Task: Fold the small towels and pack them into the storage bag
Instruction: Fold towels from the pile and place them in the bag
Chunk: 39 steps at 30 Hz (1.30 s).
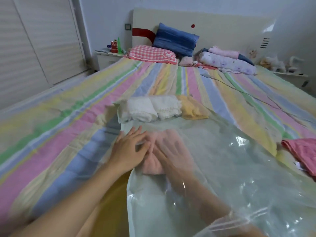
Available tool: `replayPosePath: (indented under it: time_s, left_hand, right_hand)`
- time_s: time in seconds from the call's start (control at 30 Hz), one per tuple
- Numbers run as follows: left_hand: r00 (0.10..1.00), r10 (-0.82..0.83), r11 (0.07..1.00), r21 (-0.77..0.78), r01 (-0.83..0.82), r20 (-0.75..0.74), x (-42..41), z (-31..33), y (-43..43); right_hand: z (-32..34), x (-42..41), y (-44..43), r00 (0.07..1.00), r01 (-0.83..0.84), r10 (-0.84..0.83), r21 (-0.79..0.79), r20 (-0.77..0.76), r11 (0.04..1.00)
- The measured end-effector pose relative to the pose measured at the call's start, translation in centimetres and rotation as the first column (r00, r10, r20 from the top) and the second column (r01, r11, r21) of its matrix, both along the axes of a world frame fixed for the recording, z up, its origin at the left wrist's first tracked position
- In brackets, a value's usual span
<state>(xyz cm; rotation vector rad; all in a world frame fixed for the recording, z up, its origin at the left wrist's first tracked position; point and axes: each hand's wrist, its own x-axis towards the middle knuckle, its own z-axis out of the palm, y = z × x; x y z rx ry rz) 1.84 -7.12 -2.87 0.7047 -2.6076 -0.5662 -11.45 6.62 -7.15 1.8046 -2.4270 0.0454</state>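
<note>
My right forearm runs inside the clear storage bag, and my right hand, seen through the film and somewhat blurred, lies flat with fingers spread on a folded pink towel near the bag's left edge. My left hand is outside the bag, fingers straight and holding nothing, its fingertips touching the film at the towel's left side, just beside my right fingers. The bag lies along the bed's striped sheet, its mouth toward me. At its far end sit two folded white towels side by side, with a yellow towel touching them on the right; they look to be under the film, though I cannot tell that for the yellow one. A pink cloth lies on the sheet off the bag's right side. Farther up the bed a thin cable trails across the stripes. At the head are a red checked pillow, a blue pillow leaning on the headboard, and rolled bedding to the right. A nightstand at the left carries a red can and a green bottle.
</note>
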Motion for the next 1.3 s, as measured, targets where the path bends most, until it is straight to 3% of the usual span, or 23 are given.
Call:
replayPosePath:
  time_s: [0.07,0.17,0.23,0.27,0.33,0.4,0.53,0.67,0.7,0.77,0.87,0.93,1.0,1.1,1.2,1.23,1.27,1.3]
  left_hand:
    - [0.997,-0.018,0.996,0.081,0.024,-0.069,-0.5,-0.3,-0.5]
    - [0.93,0.113,0.975,0.218,-0.037,-0.348,-0.8,-0.7,-1.8]
    - [0.838,0.271,0.961,0.178,-0.21,-0.473,-0.9,-1.1,-3.5]
    - [0.791,0.376,0.926,0.235,-0.297,-0.483,-0.8,-1.1,-4.4]
    - [0.724,0.579,0.788,0.484,-0.381,-0.373,-0.5,-0.7,-6.1]
    - [0.732,0.638,0.672,0.637,-0.378,-0.24,-0.5,-1.0,-7.5]
    - [0.806,0.569,0.72,0.573,-0.392,-0.163,0.1,-2.8,-8.3]
    - [0.801,0.575,0.703,0.601,-0.38,-0.166,0.8,-4.6,-8.9]
    - [0.797,0.58,0.71,0.585,-0.392,-0.169,0.9,-4.7,-8.9]
    - [0.796,0.574,0.745,0.524,-0.412,-0.19,0.8,-4.8,-8.3]
    - [0.796,0.525,0.782,0.541,-0.311,-0.301,0.6,-4.8,-7.3]
    - [0.771,0.542,0.742,0.621,-0.252,-0.334,0.6,-5.0,-7.5]
    - [0.742,0.602,0.645,0.728,-0.234,-0.296,0.6,-4.9,-7.9]
    - [0.731,0.661,0.528,0.796,-0.295,-0.168,0.8,-4.6,-8.0]
    - [0.786,0.604,0.533,0.799,-0.279,-0.129,1.0,-3.5,-7.9]
    - [0.802,0.58,0.533,0.811,-0.241,-0.143,1.1,-3.1,-7.9]
    - [0.812,0.564,0.527,0.822,-0.213,-0.151,1.1,-2.8,-7.9]
    - [0.819,0.555,0.519,0.83,-0.205,-0.145,1.0,-2.5,-7.9]
  right_hand:
    - [0.1,-1.1,-1.5,0.998,-0.011,0.01,-0.023,-0.059,1.0]
    - [1.5,-1.9,-4.1,0.993,-0.029,0.024,-0.045,-0.117,0.999]
    - [1.5,-2.3,-6.0,0.997,0.019,-0.021,-0.039,-0.073,0.999]
    - [1.1,-2.6,-7.0,0.998,0.029,-0.031,-0.044,-0.059,0.999]
    - [1.0,-2.6,-8.7,0.999,0.039,-0.043,-0.107,-0.032,0.994]
    - [1.4,-2.1,-10.0,1.0,-0.012,0.009,-0.163,-0.015,0.987]
    - [1.3,-1.8,-12.1,0.951,-0.245,0.231,-0.048,-0.206,0.968]
    - [0.2,-2.8,-12.7,0.913,-0.366,0.342,-0.077,-0.224,0.927]
    - [0.6,-2.7,-12.6,0.93,-0.339,0.32,-0.085,-0.184,0.937]
    - [1.2,-2.7,-12.9,0.985,-0.131,0.126,-0.034,-0.119,0.991]
    - [1.7,-1.5,-14.5,0.99,0.135,-0.131,-0.075,0.051,0.988]
    - [1.9,-0.1,-15.7,0.99,0.133,-0.125,-0.144,0.066,0.981]
    - [1.6,0.8,-16.1,0.999,0.047,-0.048,-0.152,-0.002,0.987]
    - [1.3,1.4,-15.2,0.996,-0.082,0.081,-0.015,-0.043,0.997]
    - [2.4,0.2,-15.7,0.975,-0.154,0.16,-0.052,0.155,0.987]
    - [3.0,-0.1,-16.1,0.908,-0.206,0.227,-0.096,0.352,0.974]
    - [3.5,-0.5,-16.2,0.762,-0.299,0.364,-0.208,0.536,0.931]
    - [3.5,-0.5,-15.9,0.635,-0.325,0.454,-0.318,0.625,0.891]
